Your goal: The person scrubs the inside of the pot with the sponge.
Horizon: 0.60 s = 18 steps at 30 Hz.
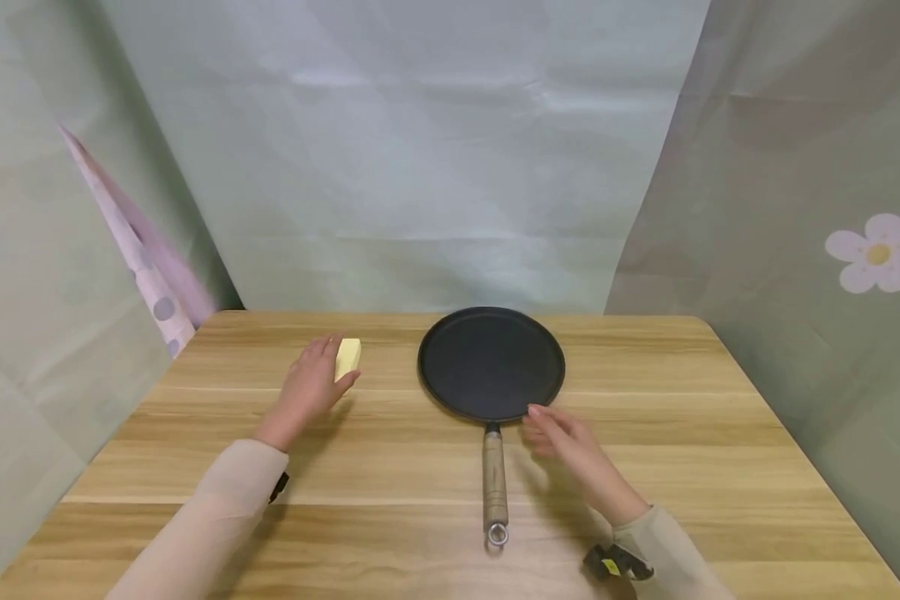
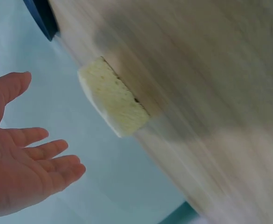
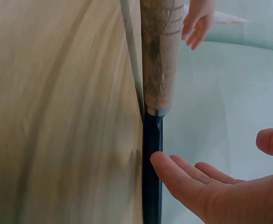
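Note:
A pale yellow sponge (image 1: 348, 357) lies on the left part of the table; its porous face shows in the left wrist view, where the sponge (image 2: 112, 95) sits apart from the fingers. My left hand (image 1: 313, 380) reaches over beside it, thumb and fingers spread, holding nothing. Right of the middle rests a flat black round pan (image 1: 492, 363), its wooden handle (image 1: 495, 477) pointing toward me. Close to the pan's near right rim is my right hand (image 1: 570, 446), fingers extended. From the right wrist, the fingertips of that hand (image 3: 220, 191) overlap the pan's dark edge (image 3: 151, 186).
The wood-grain table (image 1: 390, 508) has rounded far corners. Pale green cloth (image 1: 435, 167) hangs behind it and along both sides, with a flower print (image 1: 877, 253) at right. A black wrist strap (image 1: 617, 563) sits by the right sleeve.

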### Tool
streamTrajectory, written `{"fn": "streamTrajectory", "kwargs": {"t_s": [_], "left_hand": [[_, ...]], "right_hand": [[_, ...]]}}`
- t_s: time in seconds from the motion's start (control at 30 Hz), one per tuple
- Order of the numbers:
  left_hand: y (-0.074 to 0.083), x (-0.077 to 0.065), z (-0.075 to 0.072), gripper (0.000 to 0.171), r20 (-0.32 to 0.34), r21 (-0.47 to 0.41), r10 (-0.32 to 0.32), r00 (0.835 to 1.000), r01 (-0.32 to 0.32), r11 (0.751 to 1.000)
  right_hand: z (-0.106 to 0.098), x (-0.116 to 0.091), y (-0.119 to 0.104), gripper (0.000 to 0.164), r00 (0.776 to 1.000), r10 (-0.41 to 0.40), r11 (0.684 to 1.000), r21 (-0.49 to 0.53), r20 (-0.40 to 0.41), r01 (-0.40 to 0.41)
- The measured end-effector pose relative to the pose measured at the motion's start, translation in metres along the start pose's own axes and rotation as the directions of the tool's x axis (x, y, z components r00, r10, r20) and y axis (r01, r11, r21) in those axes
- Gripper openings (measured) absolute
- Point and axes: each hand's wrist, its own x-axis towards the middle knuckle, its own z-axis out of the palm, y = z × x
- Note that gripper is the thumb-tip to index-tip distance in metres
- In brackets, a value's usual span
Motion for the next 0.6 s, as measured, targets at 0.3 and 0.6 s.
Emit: {"fn": "streamTrajectory", "kwargs": {"t_s": [0.3,0.6], "left_hand": [[-0.013,0.008,-0.001,0.071,0.097,-0.046,0.016,0.995,-0.011,0.999],[-0.024,0.015,0.008,0.069,0.171,-0.048,0.031,0.985,-0.023,0.999]], "right_hand": [[0.001,0.004,0.002,0.068,0.981,0.119,0.989,0.068,0.151,-0.13],[0.012,0.004,0.009,0.057,0.962,0.151,0.974,0.132,0.226,-0.184]]}}
